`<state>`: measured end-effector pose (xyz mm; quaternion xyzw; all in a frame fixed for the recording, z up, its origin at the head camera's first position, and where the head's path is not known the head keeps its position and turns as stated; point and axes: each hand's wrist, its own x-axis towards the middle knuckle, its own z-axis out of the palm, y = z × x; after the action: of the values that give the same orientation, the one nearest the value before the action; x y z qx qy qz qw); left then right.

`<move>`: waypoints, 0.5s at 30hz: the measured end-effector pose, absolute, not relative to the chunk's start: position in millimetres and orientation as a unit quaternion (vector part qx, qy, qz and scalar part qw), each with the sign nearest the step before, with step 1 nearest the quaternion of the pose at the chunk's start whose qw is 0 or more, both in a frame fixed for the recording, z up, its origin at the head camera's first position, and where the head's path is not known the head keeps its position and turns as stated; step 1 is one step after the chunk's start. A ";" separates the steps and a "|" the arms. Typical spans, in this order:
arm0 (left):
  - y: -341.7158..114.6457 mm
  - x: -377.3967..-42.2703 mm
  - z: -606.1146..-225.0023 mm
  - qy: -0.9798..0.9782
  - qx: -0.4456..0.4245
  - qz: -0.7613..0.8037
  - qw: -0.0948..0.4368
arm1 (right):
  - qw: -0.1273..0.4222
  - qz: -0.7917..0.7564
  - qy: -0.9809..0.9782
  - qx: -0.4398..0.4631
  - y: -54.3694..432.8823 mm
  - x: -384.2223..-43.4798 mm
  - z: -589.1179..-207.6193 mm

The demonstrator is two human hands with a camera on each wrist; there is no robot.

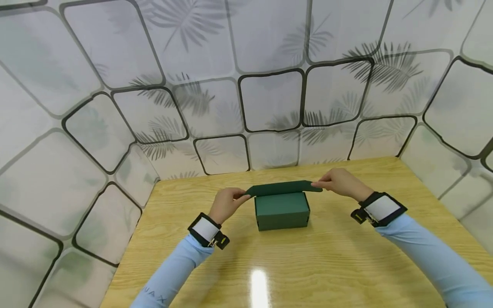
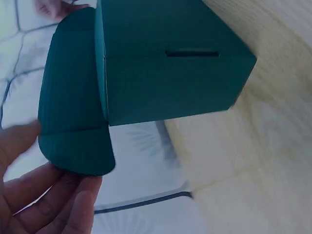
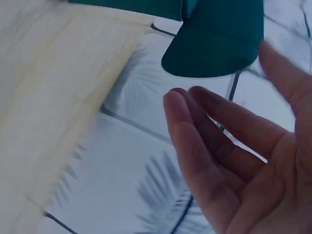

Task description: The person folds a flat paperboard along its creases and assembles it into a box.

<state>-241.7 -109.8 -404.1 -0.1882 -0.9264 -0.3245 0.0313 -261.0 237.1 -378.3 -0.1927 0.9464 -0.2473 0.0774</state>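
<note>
A dark green cardboard box point(image 1: 283, 209) stands on the wooden table. Its lid flap point(image 1: 279, 188) sticks up and outward at the far side, with a rounded ear at each end. The left hand point(image 1: 227, 204) grips the flap's left ear; in the left wrist view the thumb meets the flap's edge and fingertips point(image 2: 87, 187) go behind the ear point(image 2: 80, 151). At the opposite ear point(image 3: 214, 53) is the right hand point(image 1: 343, 184). Its thumb tip is at the ear's edge, while its loosely bent fingers point(image 3: 183, 122) appear just short of the ear. The box's inside is hidden.
The light wooden table point(image 1: 215, 273) extends around the box. Patterned fabric point(image 1: 273, 102) with leaf prints and dark outlines rises behind the table and along both sides. Both wrists wear black straps with small cameras point(image 1: 221, 240).
</note>
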 end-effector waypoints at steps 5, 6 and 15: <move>-96.1 -243.0 -391.5 -0.942 -0.201 -0.260 0.075 | 0.013 -0.172 0.967 -0.185 213.6 -257.4 -372.4; -93.4 -243.6 -389.8 -0.942 -0.199 -0.260 0.071 | 0.010 -0.167 0.969 -0.182 209.9 -256.6 -372.4; -73.3 -247.1 -384.7 -0.943 -0.189 -0.272 0.038 | -0.023 -0.182 0.968 -0.169 182.6 -246.1 -378.7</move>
<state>-247.1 -73.3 -384.7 -0.1893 -0.9428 -0.2717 0.0375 -246.1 182.6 -378.7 -0.1687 0.9684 -0.1823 -0.0232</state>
